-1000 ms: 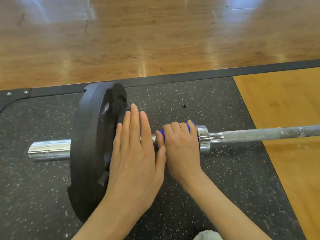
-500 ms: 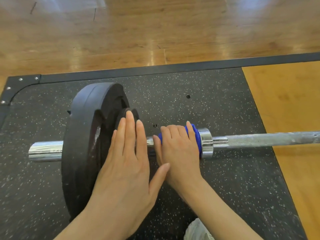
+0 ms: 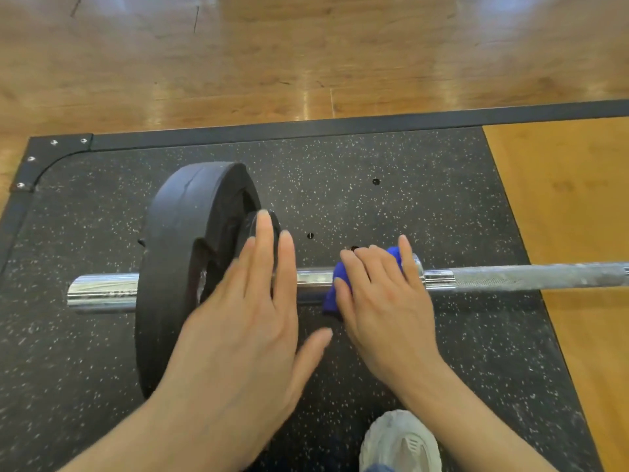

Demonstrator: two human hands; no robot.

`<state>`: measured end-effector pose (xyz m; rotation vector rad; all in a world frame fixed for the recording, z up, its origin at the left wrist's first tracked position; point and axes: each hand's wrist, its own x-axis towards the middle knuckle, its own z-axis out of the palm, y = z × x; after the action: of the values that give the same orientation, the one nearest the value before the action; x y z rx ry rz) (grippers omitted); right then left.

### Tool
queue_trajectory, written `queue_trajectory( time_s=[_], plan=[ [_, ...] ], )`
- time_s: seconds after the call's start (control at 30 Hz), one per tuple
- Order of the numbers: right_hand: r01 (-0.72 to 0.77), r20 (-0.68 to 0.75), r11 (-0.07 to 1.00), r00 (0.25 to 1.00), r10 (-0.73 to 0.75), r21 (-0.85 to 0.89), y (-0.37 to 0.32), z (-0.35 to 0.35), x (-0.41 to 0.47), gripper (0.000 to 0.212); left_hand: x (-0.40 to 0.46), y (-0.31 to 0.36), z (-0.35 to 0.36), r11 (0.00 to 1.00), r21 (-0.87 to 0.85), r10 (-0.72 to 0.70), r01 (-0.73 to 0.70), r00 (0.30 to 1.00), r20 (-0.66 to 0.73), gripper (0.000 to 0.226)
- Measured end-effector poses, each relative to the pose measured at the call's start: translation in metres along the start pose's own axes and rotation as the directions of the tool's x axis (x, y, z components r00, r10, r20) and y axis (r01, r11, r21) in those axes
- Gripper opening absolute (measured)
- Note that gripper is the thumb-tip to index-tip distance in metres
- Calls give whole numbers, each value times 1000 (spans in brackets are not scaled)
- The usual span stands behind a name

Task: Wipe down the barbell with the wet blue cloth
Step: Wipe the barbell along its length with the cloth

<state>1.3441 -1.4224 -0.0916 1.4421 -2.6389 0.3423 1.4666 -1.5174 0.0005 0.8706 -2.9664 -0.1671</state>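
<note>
The barbell (image 3: pixel 527 275) lies across a black speckled rubber mat, its chrome sleeve running left through a black weight plate (image 3: pixel 177 253). My right hand (image 3: pixel 384 298) grips the blue cloth (image 3: pixel 332 298) wrapped round the sleeve, just left of the chrome collar. My left hand (image 3: pixel 248 321) is flat with straight fingers against the inner face of the plate and its smaller inner plate. A bare stretch of chrome sleeve shows between the two hands. The sleeve's end (image 3: pixel 102 292) sticks out left of the plate.
The rubber mat (image 3: pixel 425 206) has a black frame with bolts at its far left corner. Wooden floor lies beyond it and an orange platform panel (image 3: pixel 571 206) to the right. My grey shoe (image 3: pixel 400 441) stands on the mat below my right hand.
My hands have drawn apart: the plate and left hand sit further left along the sleeve, exposing chrome between them. My right hand still holds the cloth near the collar. The camera view has shifted.
</note>
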Motion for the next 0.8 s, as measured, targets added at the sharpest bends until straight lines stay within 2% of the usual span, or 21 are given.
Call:
queue_trajectory(
  time_s=[0.03, 0.1, 0.2, 0.33, 0.4, 0.5, 0.67, 0.8],
  plan=[
    [-38, 5, 999, 999, 38, 16, -10, 1, 5, 40, 8, -8, -2, 995, 90, 48, -44, 998, -46, 82],
    [-71, 5, 996, 997, 71, 52, -30, 6, 9, 41, 22, -14, -8, 990, 136, 48, -41, 998, -45, 79],
    [21, 0, 999, 1000, -21, 43, -16, 12, 1, 43, 19, -19, 1, 982, 178, 52, -58, 998, 34, 72],
    [-66, -17, 995, 998, 68, 77, -19, 11, 4, 37, 5, -26, 12, 947, 281, 137, -159, 986, 94, 71],
    [-66, -27, 990, 997, 70, 124, -34, 16, 10, 34, 5, -28, 16, 940, 284, 166, -187, 981, 97, 72],
    [25, -5, 997, 1000, -25, 70, -14, 16, 6, 33, 6, -32, 19, 941, 275, 181, -197, 980, 83, 76],
    [-47, -64, 997, 997, 51, 63, -21, 19, 4, 37, 17, -32, 14, 949, 252, 190, -191, 981, 31, 79],
    [-41, -100, 998, 994, 46, 53, -16, 27, 27, 40, 36, -35, 2, 933, 274, 235, -233, 972, 24, 72]
  ],
)
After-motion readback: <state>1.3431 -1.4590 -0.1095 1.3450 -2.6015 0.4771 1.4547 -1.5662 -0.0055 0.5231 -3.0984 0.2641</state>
